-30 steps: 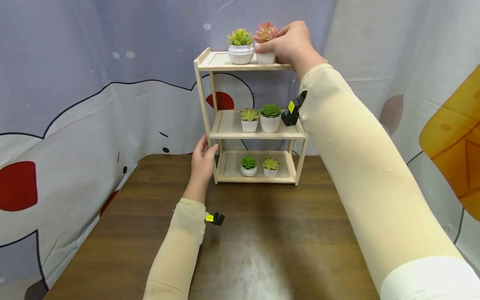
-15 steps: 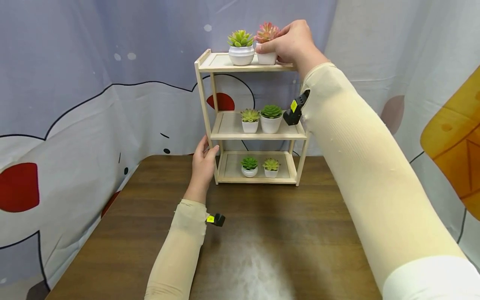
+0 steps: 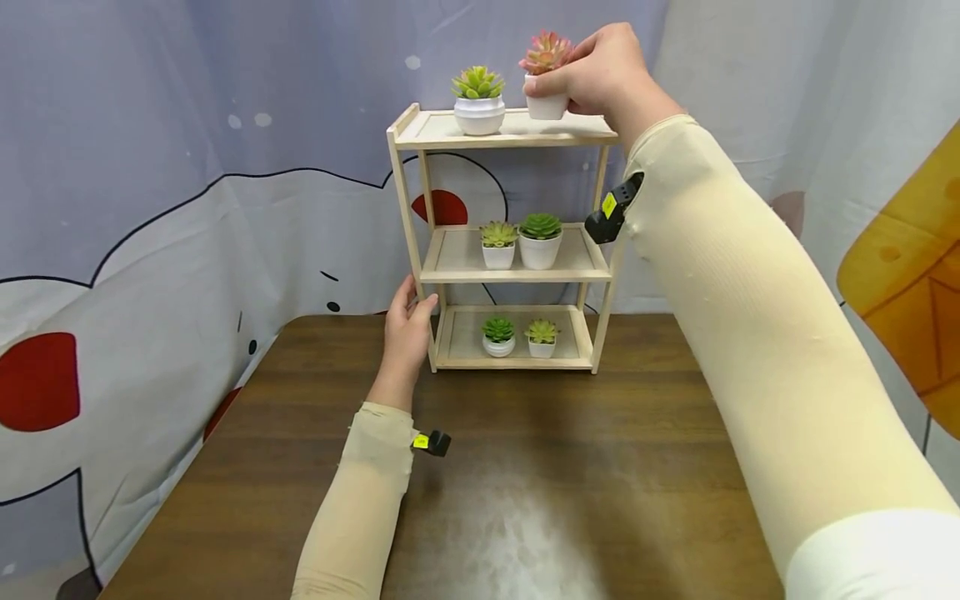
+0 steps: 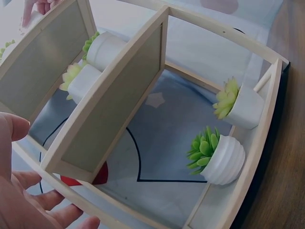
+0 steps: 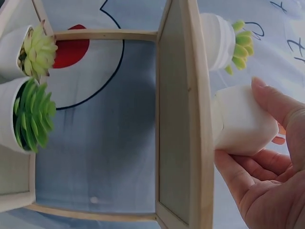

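Observation:
My right hand (image 3: 611, 73) grips a potted pink succulent (image 3: 546, 53) by its white pot, thumb on the near side. The pot (image 5: 242, 121) hangs just above the top tier of a pale wooden shelf rack (image 3: 517, 279). Left of it on that tier stands a yellow-green succulent (image 3: 478, 112) in a round white pot. My left hand (image 3: 406, 335) is at the rack's left side, at middle-tier height. In the left wrist view, its fingers (image 4: 52, 198) are spread and loosely extended by the side post, thumb apart from them.
On the middle tier sit a pale green succulent (image 3: 498, 245) and a dark green one (image 3: 540, 240). The bottom tier bears two smaller ones, a green succulent (image 3: 498, 336) and a yellowish one (image 3: 542, 337). Patterned curtains (image 3: 300, 100) hang behind the brown wooden table (image 3: 525, 483).
My right hand has lifted the pink succulent off the top tier, moving up and slightly to the right. My left hand stays at the rack's side.

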The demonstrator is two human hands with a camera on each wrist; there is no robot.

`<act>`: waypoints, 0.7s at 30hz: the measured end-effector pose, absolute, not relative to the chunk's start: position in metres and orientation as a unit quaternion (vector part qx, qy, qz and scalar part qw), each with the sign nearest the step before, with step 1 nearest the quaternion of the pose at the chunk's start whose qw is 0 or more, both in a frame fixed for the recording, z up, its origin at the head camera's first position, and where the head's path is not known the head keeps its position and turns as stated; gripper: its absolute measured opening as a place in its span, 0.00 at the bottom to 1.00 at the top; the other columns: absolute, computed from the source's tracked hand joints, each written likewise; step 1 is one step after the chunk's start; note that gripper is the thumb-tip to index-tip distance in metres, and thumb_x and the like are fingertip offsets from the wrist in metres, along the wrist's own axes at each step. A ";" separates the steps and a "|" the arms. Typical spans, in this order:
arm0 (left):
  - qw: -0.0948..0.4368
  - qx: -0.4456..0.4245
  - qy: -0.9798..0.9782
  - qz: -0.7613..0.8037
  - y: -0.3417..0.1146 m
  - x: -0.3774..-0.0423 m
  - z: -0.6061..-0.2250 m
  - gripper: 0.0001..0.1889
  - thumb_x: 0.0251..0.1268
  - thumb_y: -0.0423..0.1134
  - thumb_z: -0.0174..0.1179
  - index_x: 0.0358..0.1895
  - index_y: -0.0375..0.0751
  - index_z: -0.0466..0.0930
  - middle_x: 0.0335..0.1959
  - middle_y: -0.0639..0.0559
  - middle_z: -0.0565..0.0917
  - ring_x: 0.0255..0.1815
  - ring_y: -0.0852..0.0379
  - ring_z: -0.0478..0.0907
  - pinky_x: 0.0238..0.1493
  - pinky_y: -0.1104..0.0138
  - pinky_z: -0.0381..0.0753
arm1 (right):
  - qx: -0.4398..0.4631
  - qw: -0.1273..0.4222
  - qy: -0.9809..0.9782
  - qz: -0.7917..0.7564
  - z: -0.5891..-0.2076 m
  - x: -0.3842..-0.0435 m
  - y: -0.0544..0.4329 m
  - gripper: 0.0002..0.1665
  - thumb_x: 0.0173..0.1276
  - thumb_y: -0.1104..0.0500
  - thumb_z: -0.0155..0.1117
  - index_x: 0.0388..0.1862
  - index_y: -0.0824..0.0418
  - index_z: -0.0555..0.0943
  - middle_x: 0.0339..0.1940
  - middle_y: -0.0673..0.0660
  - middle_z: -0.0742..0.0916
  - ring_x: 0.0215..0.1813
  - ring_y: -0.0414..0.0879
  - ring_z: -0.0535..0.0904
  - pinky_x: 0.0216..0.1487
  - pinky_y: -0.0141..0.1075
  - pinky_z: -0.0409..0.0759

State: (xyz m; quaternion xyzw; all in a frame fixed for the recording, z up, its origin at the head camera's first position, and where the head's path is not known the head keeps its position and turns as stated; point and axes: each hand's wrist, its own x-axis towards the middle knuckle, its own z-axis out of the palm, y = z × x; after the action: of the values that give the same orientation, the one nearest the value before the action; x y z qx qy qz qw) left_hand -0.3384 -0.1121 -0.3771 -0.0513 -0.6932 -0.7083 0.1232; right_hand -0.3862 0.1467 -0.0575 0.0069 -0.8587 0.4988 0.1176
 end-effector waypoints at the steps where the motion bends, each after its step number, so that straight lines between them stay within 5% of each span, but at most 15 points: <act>1: 0.122 -0.051 -0.693 -0.709 -0.113 -0.338 -0.376 0.37 0.79 0.46 0.53 0.84 0.46 0.48 0.83 0.44 0.58 0.83 0.43 0.56 0.82 0.51 0.59 | 0.009 0.119 -0.859 0.498 -0.056 -0.385 0.148 0.34 0.46 0.49 0.88 0.48 0.54 0.79 0.48 0.45 0.81 0.47 0.37 0.81 0.63 0.34 0.82; 12: 0.111 -0.053 -0.697 -0.707 -0.113 -0.313 -0.349 0.36 0.80 0.41 0.51 0.84 0.39 0.48 0.83 0.39 0.57 0.82 0.41 0.57 0.81 0.49 0.59 | 0.018 0.121 -0.854 0.506 -0.048 -0.376 0.171 0.33 0.45 0.51 0.89 0.46 0.54 0.79 0.47 0.46 0.82 0.45 0.37 0.82 0.62 0.33 0.82; 21: 0.109 -0.059 -0.696 -0.708 -0.114 -0.313 -0.349 0.37 0.79 0.41 0.51 0.84 0.37 0.47 0.83 0.38 0.56 0.82 0.41 0.57 0.82 0.50 0.58 | 0.022 0.125 -0.859 0.497 -0.049 -0.367 0.199 0.36 0.43 0.50 0.90 0.47 0.56 0.78 0.47 0.47 0.81 0.42 0.37 0.80 0.36 0.22 0.83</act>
State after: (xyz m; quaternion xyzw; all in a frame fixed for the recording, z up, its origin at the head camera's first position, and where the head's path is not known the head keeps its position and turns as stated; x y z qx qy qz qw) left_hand -0.3134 -0.1145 -0.3489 -0.0587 -0.6957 -0.7076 0.1088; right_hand -0.3673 0.1992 -0.0488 0.0218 -0.8587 0.4966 0.1247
